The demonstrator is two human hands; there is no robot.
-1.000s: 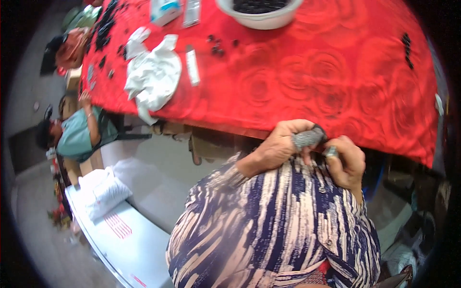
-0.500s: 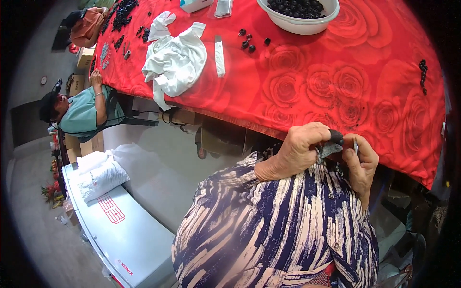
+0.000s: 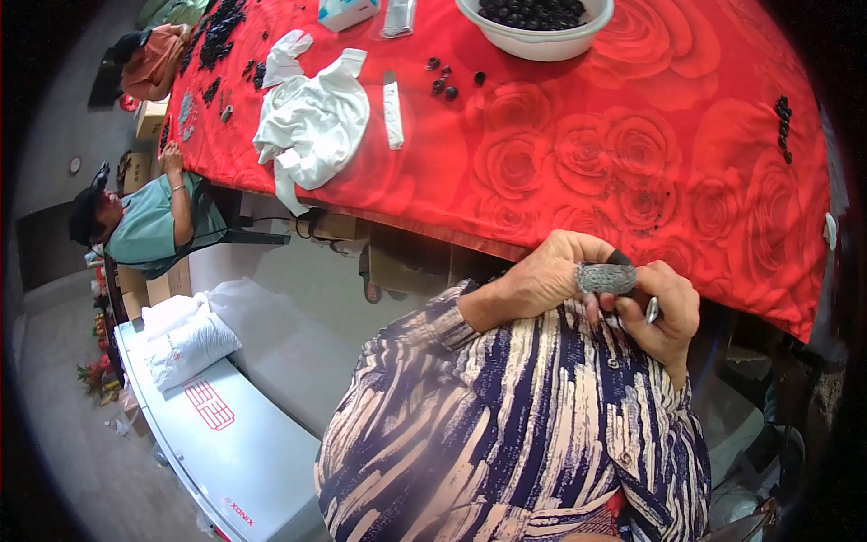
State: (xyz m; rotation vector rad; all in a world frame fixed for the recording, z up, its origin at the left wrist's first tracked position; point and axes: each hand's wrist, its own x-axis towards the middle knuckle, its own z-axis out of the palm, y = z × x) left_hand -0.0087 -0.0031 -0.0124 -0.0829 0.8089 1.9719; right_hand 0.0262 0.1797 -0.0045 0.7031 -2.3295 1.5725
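Note:
My left hand (image 3: 549, 271) is closed in front of my chest, by the table's near edge. A grey knitted cover (image 3: 605, 278) appears wrapped round its thumb. Something small and black (image 3: 619, 258) shows at its index fingertip; I cannot tell whether it is a finger cover or a held piece. Beside it, my right hand (image 3: 666, 310) is curled round a small silver metal tool (image 3: 652, 311), mostly hidden in the fingers. The fingertips of both hands come close together. Anything between them is hidden.
A red rose-patterned cloth (image 3: 542, 199) covers the table. On it are a white basin (image 3: 533, 45) of round black pieces, several loose ones (image 3: 442, 86), a black row (image 3: 784, 131), a white garment (image 3: 316, 126) and a pale strip (image 3: 392, 113). Two people sit left; a white freezer (image 3: 244, 443) stands lower left.
My left hand has turned, so the grey knitted cover now faces up. My right hand has tilted, and the silver tool points lower. The whole view has shifted slightly.

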